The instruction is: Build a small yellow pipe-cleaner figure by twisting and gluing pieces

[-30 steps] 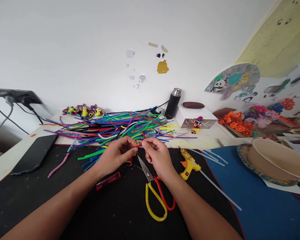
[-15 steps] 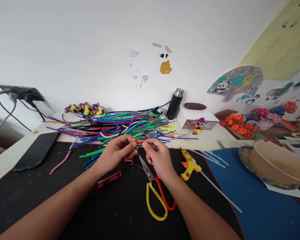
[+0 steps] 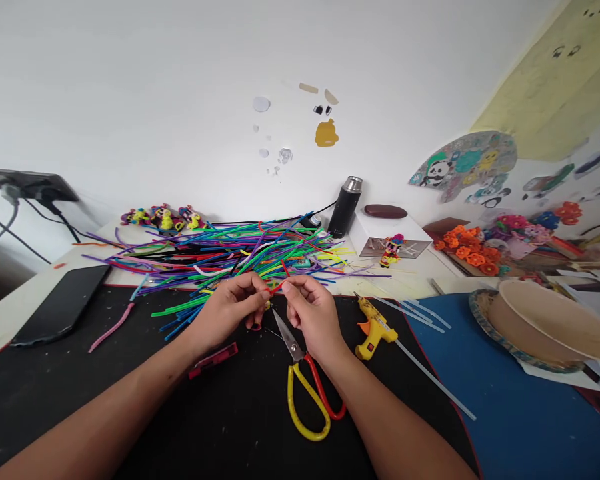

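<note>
The left hand (image 3: 237, 303) and the right hand (image 3: 313, 307) were close together over the dark mat (image 3: 205, 427), each with its thumb and fingers pinched on a thin red stem (image 3: 276, 289). A short span of the stem showed in the gap between the 2 hands, and a red end stuck up just beyond the right fingertips. How much of it lay inside each grip could not be told.

For this fine handling, the 2 pinches seemed best kept near each other, as they were, since a short free span should bend where wanted rather than bow along its length. Firm, even pressure looked wise; squeezing too hard might flatten the fuzz, while a loose grip could let the stem roll. Steadying it with the left hand and shaping with the right seemed a sound way to keep a bend crisp.

The scissors (image 3: 294, 348) lay just below the right hand, blades pointing up toward the gap, so the wrists were better held clear of the tips. A small maroon piece (image 3: 255, 327), mostly hidden, lay under the left fingers, and care was due not to knock it. The glue gun (image 3: 376, 330) rested to the right of the right hand, and the heap of coloured stems (image 3: 260, 247) spread over the worktop (image 3: 357, 287) beyond both hands.
</note>
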Action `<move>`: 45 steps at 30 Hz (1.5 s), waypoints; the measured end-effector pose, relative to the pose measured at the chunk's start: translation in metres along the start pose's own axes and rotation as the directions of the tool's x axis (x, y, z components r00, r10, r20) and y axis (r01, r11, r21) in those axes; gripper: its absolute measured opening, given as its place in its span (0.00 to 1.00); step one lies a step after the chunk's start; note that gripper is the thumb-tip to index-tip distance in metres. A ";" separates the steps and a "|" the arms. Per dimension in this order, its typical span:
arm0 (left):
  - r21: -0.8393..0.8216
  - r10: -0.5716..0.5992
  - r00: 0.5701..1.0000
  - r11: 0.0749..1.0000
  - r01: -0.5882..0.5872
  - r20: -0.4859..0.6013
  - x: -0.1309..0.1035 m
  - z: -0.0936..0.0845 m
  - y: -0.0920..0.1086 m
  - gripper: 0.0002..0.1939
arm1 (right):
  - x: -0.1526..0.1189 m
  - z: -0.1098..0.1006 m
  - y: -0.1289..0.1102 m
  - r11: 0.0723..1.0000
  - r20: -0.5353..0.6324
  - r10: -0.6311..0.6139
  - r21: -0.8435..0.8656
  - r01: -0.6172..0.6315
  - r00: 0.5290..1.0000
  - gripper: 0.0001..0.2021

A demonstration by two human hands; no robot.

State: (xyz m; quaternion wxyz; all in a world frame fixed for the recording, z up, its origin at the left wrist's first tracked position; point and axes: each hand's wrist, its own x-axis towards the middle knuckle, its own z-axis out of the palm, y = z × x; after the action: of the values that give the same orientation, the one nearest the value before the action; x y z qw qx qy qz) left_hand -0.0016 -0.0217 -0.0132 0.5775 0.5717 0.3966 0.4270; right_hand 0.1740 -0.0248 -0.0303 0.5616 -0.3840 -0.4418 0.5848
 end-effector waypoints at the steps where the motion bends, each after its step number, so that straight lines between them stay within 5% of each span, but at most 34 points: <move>1: -0.013 -0.003 1.000 1.000 0.003 0.000 0.000 0.000 -0.001 0.19 | 0.000 0.000 0.000 1.000 0.000 -0.011 0.003 0.011 1.000 0.16; 14: -0.078 0.010 0.998 0.997 -0.015 -0.063 0.004 -0.004 -0.005 0.15 | -0.001 -0.002 -0.005 0.988 0.031 -0.063 -0.137 0.067 0.998 0.13; 25: 0.326 0.153 0.988 0.935 -0.144 -0.004 0.000 -0.016 0.020 0.14 | -0.005 -0.002 -0.009 0.812 0.198 -0.115 -0.545 0.207 0.973 0.07; 32: 0.160 0.083 0.992 0.985 -0.068 -0.095 0.004 -0.017 0.009 0.16 | 0.000 -0.004 -0.005 0.969 0.142 0.032 -0.248 0.004 0.989 0.13; 45: 0.060 0.067 0.992 0.996 -0.061 -0.109 0.002 -0.006 0.007 0.16 | -0.002 0.001 -0.007 0.986 0.128 0.047 -0.165 -0.026 0.991 0.14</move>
State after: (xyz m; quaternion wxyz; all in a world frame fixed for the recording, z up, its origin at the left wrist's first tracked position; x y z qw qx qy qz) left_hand -0.0071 -0.0178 -0.0063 0.5244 0.5757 0.4213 0.4649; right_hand 0.1759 -0.0270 -0.0235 0.4871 -0.3974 -0.5171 0.5809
